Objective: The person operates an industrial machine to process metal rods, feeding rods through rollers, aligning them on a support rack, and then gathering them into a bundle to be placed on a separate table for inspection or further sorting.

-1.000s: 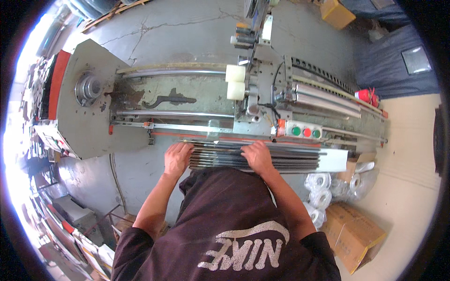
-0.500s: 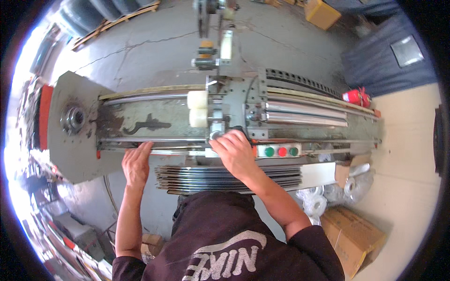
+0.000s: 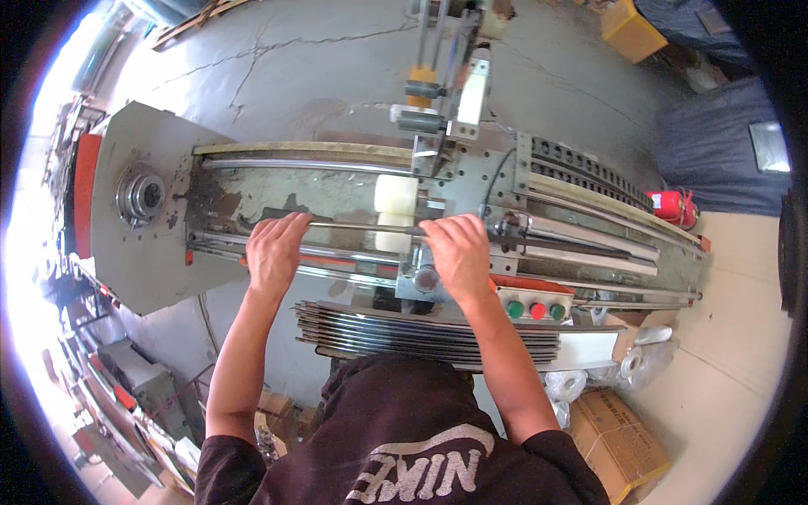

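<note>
A long thin metal rod [image 3: 362, 225] lies crosswise over the bed of a long grey machine [image 3: 328, 192]. My left hand [image 3: 276, 251] is closed round its left part, fingers curled over the top. Further right, my right hand [image 3: 459, 254] is closed on the same rod, beside the machine's carriage plate [image 3: 484, 181]. Past that hand a darker length continues right above the steel rollers; I cannot tell whether it is one piece with the rod. Two white plastic rollers [image 3: 396, 194] sit between my hands, the nearer one crossed by the rod.
A round chuck [image 3: 141, 196] is set in the grey end housing at left. A button box [image 3: 536, 310] with green and red buttons sits at the near side. Close to my waist lies a stack of dark metal rods [image 3: 421, 332]. Cardboard boxes [image 3: 606, 442] and plastic-wrapped rolls [image 3: 566, 383] stand at right.
Both hands have moved away from me and to the right, bringing the rod from the near rail to over the bed. The whole view has shifted and tilted.
</note>
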Demonstrator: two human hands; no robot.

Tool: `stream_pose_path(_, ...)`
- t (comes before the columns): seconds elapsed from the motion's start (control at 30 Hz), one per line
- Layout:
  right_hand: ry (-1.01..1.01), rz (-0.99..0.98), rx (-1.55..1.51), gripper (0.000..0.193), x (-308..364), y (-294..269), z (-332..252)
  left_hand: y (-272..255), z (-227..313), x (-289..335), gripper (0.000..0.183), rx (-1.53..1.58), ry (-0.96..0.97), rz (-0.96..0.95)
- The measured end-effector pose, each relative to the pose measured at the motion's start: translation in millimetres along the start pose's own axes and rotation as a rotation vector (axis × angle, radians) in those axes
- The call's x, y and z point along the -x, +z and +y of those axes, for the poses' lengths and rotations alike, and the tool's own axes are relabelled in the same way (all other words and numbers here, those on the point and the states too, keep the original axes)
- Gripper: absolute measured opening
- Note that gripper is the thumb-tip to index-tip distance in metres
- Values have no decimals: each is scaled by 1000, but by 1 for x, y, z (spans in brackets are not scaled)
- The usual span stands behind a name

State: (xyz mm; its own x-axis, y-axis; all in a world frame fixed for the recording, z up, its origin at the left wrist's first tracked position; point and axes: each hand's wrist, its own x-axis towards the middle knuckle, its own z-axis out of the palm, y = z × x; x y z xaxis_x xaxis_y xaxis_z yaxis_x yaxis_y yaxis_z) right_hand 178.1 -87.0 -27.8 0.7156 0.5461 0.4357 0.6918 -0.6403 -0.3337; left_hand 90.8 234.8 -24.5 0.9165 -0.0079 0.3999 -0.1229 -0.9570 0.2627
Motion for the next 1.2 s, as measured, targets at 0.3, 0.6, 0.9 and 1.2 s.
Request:
stream_pose_path(0.3, 158, -19, -4, 28, -9, 14, 13, 32, -7, -24, 17, 122, -19, -26)
stream_pose_path(0.6, 215, -88, 5, 26, -10, 10, 15, 26, -6, -36, 20, 205, -60, -178)
stream_pose_path(0.9, 203, -102, 31, 28, -6, 13, 15, 33, 47, -132, 21, 430, -8, 116)
stream_pose_path(1.2, 218, -65, -15, 26, -6, 7, 8, 45, 77, -244, 22, 759, -13, 262)
